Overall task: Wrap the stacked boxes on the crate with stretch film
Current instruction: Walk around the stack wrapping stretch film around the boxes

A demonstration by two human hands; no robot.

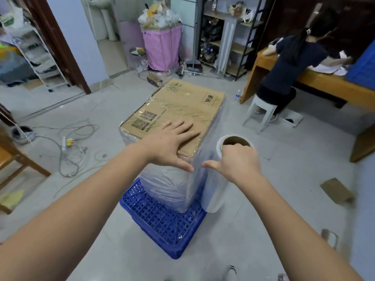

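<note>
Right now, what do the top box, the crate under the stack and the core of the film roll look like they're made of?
Top box: brown corrugated cardboard by the look, matte, with printed labels, under glossy clear film.
Crate: blue moulded plastic, judging by its perforated grid and slight sheen.
Film roll: clear glossy stretch film; its core looks like brown cardboard tube, with the right hand gripping its rim.

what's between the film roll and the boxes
A taut sheet of stretch film spans from the roll to the stacked boxes, seen in the head view.
</note>
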